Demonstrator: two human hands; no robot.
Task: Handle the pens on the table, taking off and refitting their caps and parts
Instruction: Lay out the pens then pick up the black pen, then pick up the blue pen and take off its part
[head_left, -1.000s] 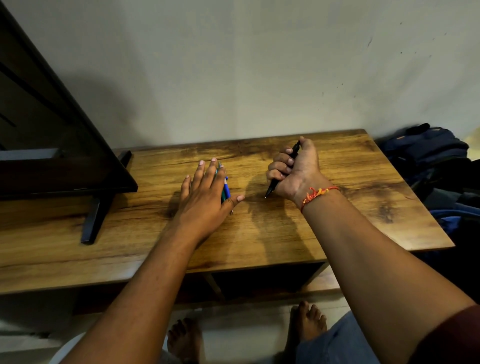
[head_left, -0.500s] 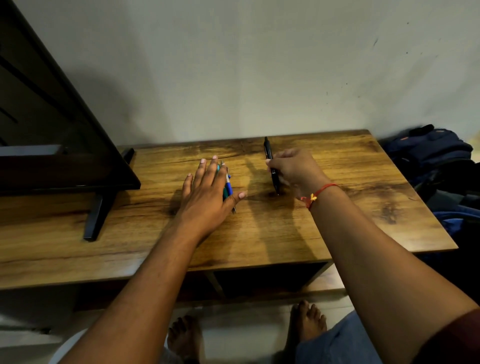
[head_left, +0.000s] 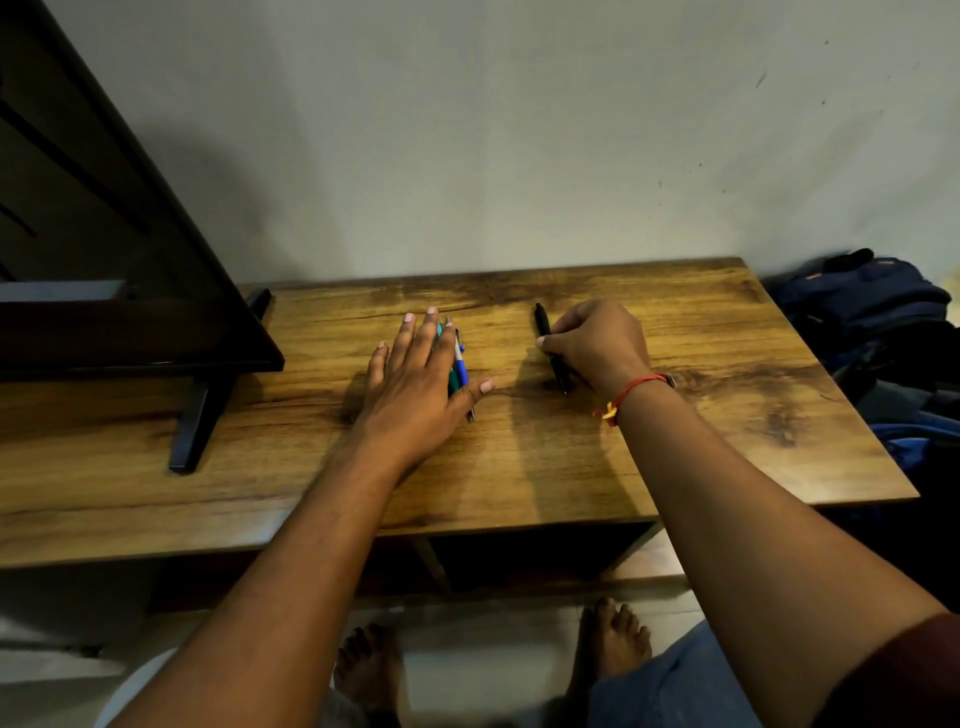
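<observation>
Black slim pen (head_left: 543, 325) is lying end-on toward the wooden table's (head_left: 727, 415) far edge, my right hand (head_left: 597, 348) pinching it; my flat left hand (head_left: 415, 379) is covering blue and teal pens (head_left: 460, 366).

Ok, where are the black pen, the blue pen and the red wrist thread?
black pen (head_left: 542, 322): head view, upper barrel.
blue pen (head_left: 462, 373): head view, blue lower barrel.
red wrist thread (head_left: 636, 385): head view, strand across the wrist.

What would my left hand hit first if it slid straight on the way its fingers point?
Likely the pale grey wall: only bare brown wooden table shows ahead of the left hand, though depth is unclear.
</observation>
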